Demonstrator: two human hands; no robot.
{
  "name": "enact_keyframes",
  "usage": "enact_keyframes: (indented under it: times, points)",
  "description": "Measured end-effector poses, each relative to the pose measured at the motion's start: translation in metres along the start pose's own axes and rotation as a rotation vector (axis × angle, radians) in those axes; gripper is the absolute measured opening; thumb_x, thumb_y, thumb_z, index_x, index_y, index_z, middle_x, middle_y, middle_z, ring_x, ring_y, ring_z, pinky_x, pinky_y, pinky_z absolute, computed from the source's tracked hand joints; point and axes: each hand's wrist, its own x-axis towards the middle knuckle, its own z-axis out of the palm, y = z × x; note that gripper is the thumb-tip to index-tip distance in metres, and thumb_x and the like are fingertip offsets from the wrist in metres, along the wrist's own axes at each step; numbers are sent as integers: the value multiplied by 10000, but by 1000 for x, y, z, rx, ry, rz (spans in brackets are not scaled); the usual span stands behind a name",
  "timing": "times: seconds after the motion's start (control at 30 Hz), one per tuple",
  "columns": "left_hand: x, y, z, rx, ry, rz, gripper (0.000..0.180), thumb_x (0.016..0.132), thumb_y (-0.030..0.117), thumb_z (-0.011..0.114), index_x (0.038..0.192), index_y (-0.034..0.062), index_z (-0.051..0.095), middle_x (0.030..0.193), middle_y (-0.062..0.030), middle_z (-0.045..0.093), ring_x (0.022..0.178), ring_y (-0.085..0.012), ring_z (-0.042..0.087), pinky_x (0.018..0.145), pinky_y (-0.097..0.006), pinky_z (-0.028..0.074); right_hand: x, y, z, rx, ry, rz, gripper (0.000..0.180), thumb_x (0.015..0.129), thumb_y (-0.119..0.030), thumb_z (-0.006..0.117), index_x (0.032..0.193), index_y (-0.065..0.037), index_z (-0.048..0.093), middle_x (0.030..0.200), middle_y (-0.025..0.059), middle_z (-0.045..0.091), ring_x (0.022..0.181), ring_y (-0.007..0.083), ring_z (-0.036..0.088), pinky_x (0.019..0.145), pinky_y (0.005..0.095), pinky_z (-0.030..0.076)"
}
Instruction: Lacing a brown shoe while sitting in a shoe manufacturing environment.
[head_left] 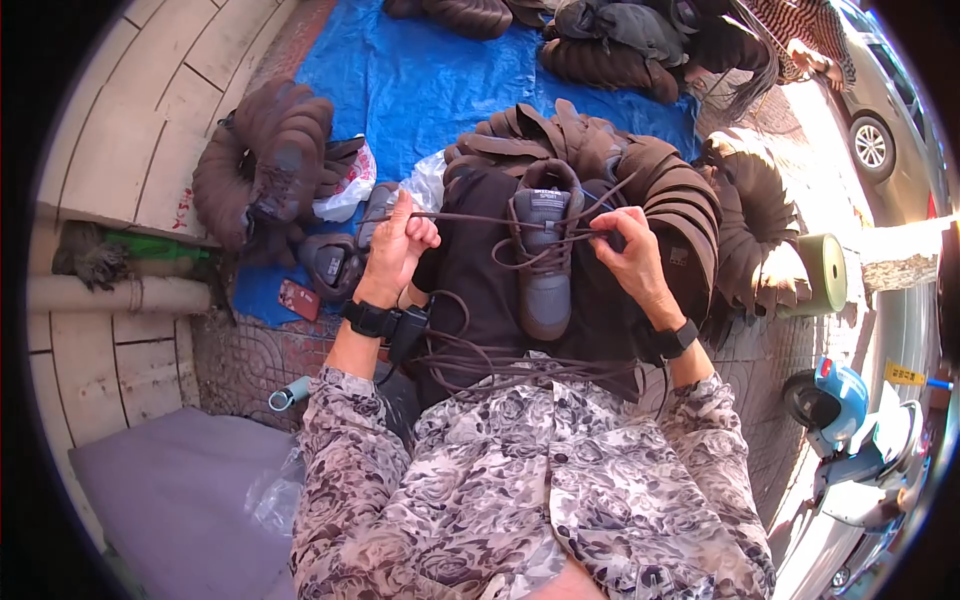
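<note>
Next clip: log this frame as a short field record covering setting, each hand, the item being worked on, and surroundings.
setting: outdoors, seated over a blue tarp on pavement
left hand: pinches a dark shoelace, pulled taut to the left
right hand: grips the lace at the eyelets
item: grey sneaker on the lap, toe toward the person
surroundings: stacked dark shoe uppers, loose laces on the lap, scooter at right

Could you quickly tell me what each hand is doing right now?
Left hand: closed on the lace.
Right hand: closed on the lace at the shoe.
</note>
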Motion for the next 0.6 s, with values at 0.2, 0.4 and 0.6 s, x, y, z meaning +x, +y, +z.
enact_keyframes:
  times: [0.2,0.4,0.6]
  points:
    - [-6,-5,4,32,12,-60,523,905,478,486,554,122,332,552,-7,342,565,-159,402,572,-304,384,4,-2,12,-43,205,41,143,760,20,625,898,-18,631,806,59,593,728,132,564,682,236,447]
    - [-11,-8,1,7,7,-87,526,899,498,472,554,137,308,562,4,315,597,-168,392,588,-316,359,3,-16,-9,509,-259,162,185,857,-157,605,809,21,626,935,46,556,853,89,501,723,225,408]
    - [-18,7,-12,-266,29,-98,508,917,464,453,544,148,314,536,15,309,573,-153,354,579,-292,327,12,7,12,527,-230,471,255,883,-221,583,746,-7,574,722,-18,499,664,55,444,596,208,359]
